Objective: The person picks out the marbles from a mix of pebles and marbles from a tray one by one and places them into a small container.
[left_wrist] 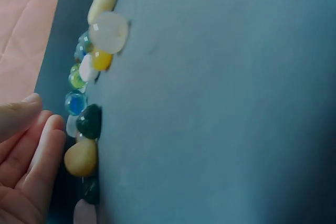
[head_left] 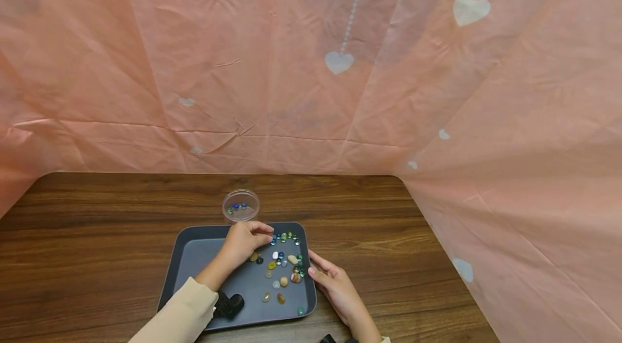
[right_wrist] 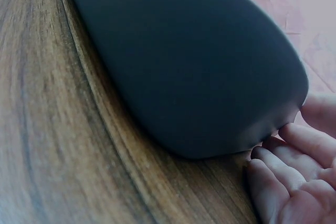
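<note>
A dark grey tray [head_left: 209, 246] holds glass marbles [head_left: 290, 235], polished pebbles [head_left: 284, 281] and flat glass beads, gathered mostly toward its right side. My left hand [head_left: 245, 240] reaches over the tray to its far right part, thumb and fingertips right beside the blue marbles [head_left: 274, 241]. In the left wrist view its fingers are lightly bent, with nothing visible between thumb and fingertips; a blue marble [left_wrist: 76, 103] and a dark green pebble [left_wrist: 90, 121] lie close by. My right hand [head_left: 335, 283] grips the tray's right edge, thumb at the rim and fingertips against the outer wall [right_wrist: 199, 77].
Beyond the tray's far edge stands a round clear dish [head_left: 241, 192] with a few blue and green marbles in it. All of this is on a dark wood table [head_left: 379, 235]. Pink sheeting [head_left: 272, 62] with pale hearts surrounds the table's back and sides.
</note>
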A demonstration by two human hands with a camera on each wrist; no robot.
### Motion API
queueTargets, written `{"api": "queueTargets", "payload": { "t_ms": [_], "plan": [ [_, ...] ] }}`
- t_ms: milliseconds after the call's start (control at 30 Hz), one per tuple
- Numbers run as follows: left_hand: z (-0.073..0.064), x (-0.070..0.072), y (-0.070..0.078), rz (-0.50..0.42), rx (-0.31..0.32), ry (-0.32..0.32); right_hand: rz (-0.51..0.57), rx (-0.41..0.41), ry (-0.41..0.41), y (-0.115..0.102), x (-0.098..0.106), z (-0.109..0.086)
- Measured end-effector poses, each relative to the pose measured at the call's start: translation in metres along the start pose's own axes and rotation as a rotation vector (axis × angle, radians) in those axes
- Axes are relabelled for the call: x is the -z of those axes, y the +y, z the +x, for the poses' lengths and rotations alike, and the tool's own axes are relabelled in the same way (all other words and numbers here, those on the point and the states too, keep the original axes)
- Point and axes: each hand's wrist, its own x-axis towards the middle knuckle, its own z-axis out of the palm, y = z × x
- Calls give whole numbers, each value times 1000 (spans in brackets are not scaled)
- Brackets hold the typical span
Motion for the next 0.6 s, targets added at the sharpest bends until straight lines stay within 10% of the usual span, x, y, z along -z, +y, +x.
{"api": "queueTargets", "payload": {
  "t_ms": [600],
  "plan": [
    [1,-10,1,204,-118,-21,2,-18,9,-1,-2,1]
  ]
}}
